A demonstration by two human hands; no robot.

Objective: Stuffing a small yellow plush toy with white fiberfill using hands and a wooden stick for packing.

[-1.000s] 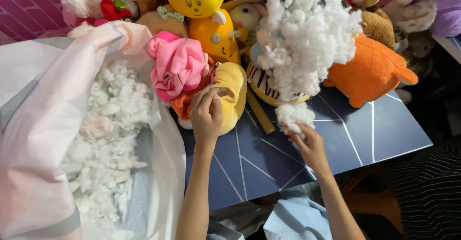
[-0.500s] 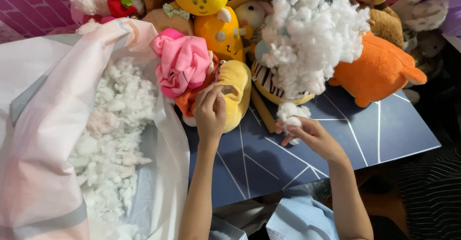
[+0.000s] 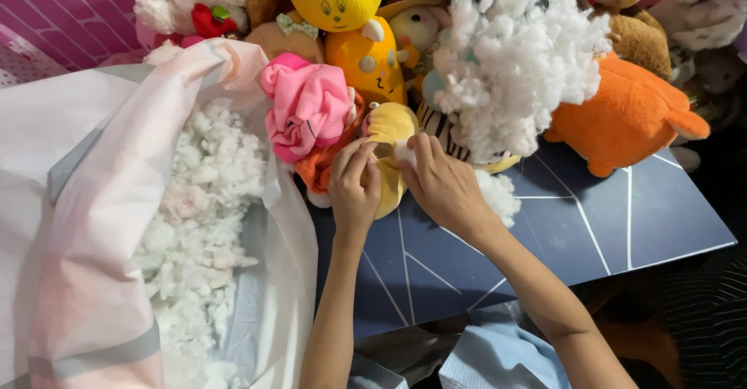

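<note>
You've got a dark blue board (image 3: 591, 226) as your work surface, with a heap of plush toys (image 3: 622, 117) crowded along its far edge and a mound of loose white stuffing (image 3: 513, 54) on top. Your left hand (image 3: 354, 187) and right hand (image 3: 443, 183) both pinch the yellow plush toy (image 3: 389, 124) at the board's near-left. Beside it, the big white plastic bag (image 3: 85, 226) lies open, full of white fiberfill (image 3: 194, 233).

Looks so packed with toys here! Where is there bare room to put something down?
The dark blue mat with white lines is bare right of the right hand, below the orange plush toy, and between the forearms. It is crowded along the top, around the heap of white stuffing and the stuffing-filled pale plastic bag.
</note>
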